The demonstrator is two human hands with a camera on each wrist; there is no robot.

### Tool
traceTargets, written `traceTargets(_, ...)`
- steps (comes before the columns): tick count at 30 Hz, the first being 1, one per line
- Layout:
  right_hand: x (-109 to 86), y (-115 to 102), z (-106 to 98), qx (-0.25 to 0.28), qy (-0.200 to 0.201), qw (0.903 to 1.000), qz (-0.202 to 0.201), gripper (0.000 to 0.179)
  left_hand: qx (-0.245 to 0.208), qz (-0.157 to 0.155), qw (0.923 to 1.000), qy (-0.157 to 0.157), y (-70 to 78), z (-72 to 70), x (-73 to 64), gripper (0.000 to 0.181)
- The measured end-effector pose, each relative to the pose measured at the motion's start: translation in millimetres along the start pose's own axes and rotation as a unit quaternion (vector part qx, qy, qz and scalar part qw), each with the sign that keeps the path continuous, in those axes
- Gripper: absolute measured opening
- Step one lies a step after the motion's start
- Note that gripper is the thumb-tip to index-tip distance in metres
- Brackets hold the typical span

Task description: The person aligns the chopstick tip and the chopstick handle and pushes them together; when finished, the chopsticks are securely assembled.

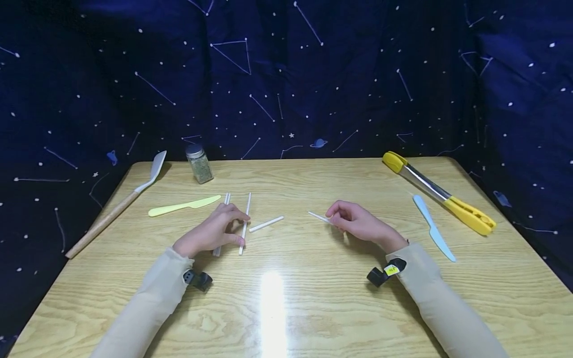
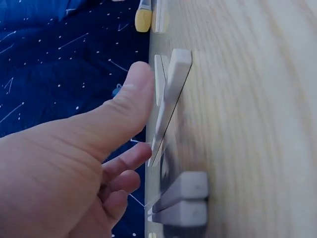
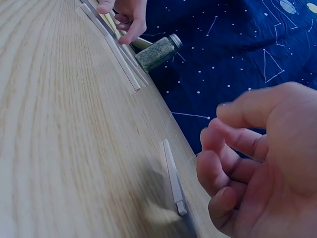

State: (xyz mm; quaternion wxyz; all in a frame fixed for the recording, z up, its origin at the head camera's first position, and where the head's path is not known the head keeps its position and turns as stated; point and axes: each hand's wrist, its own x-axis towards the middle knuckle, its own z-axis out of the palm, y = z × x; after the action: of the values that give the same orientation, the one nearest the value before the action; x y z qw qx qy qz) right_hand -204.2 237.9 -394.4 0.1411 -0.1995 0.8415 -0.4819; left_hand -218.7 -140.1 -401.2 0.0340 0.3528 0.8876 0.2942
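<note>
My left hand (image 1: 219, 228) hovers with thumb and index finger close to a long white stick (image 1: 243, 231) lying on the table. In the left wrist view its thumb is stretched out beside the square-ended stick (image 2: 173, 84), and the other fingers bend loosely. Two more white sticks (image 1: 217, 251) lie side by side under that hand, partly hidden. Between the hands rests a shorter white stick (image 1: 266, 224). My right hand (image 1: 353, 221) is bent loosely near another white stick (image 1: 317, 216); the right wrist view shows this stick (image 3: 172, 173) on the table, apart from the fingers.
On the left are a wooden-handled spatula (image 1: 116, 211), a yellow knife (image 1: 183, 206) and a jar of dried herbs (image 1: 199, 164). Yellow-ended tongs (image 1: 438, 191) and a light blue knife (image 1: 433, 228) lie on the right. A dark star-patterned cloth (image 1: 286, 79) hangs behind the table.
</note>
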Motion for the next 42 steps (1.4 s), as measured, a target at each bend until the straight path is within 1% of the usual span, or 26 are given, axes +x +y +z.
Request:
traceTargets(3,-0.1,-1.3,0.4,-0.005,-0.003,1.0000,0.001,0.018,-0.024,-0.004,0.9995,0.021,0.1,0.6,-0.1,0.046)
traceTargets(6,-0.4,-1.3,0.3,-0.023,0.000,0.9997,-0.007,0.016,-0.027,-0.007,0.9981,0.054,2.1,4.1,2.0,0.035)
traceTargets(9,-0.9,0.5,0.1,-0.054,0.013,0.9983,-0.019,0.013,-0.004,-0.010,0.9962,0.087,5.5,9.8,5.1,0.027)
traceTargets(10,-1.0,1.3,0.2,-0.063,0.018,0.9976,-0.022,0.012,0.006,-0.013,0.9954,0.094,6.5,11.8,6.0,0.024)
traceTargets(12,-1.5,2.8,0.2,-0.076,0.027,0.9964,-0.027,0.010,0.010,-0.022,0.9944,0.103,8.7,15.6,7.5,0.020)
traceTargets(15,-1.1,4.3,-0.3,-0.090,0.031,0.9950,-0.029,0.010,0.000,-0.035,0.9934,0.109,11.2,19.7,8.7,0.016)
traceTargets(18,-0.4,5.6,-0.5,-0.102,0.032,0.9940,-0.020,0.012,-0.006,-0.045,0.9923,0.115,13.9,22.1,9.4,0.015)
traceTargets(21,0.1,7.1,-0.2,-0.120,0.039,0.9920,-0.011,0.013,0.020,-0.046,0.9909,0.125,15.9,24.5,9.9,0.016)
traceTargets(24,0.4,8.6,0.7,-0.133,0.063,0.9891,0.002,0.015,0.060,-0.044,0.9878,0.136,19.2,26.5,10.3,0.018)
traceTargets(26,0.9,9.8,1.6,-0.136,0.080,0.9874,0.013,0.017,0.081,-0.046,0.9859,0.139,21.4,28.0,10.6,0.020)
traceTargets(29,2.5,12.3,2.8,-0.137,0.094,0.9857,0.029,0.018,0.096,-0.046,0.9846,0.139,22.5,31.3,11.0,0.019)
traceTargets(33,3.6,14.6,5.4,-0.148,0.098,0.9833,0.038,0.016,0.095,-0.036,0.9845,0.143,22.0,35.2,11.4,0.016)
traceTargets(35,3.7,15.0,6.7,-0.153,0.100,0.9822,0.042,0.015,0.094,-0.036,0.9844,0.144,21.6,36.2,11.4,0.015)
traceTargets(39,4.4,15.5,8.0,-0.169,0.102,0.9793,0.047,0.013,0.088,-0.048,0.9849,0.141,21.6,37.5,11.6,0.016)
traceTargets(42,4.4,16.1,8.4,-0.193,0.101,0.9753,0.037,0.011,0.071,-0.066,0.9855,0.140,22.3,39.1,11.9,0.013)
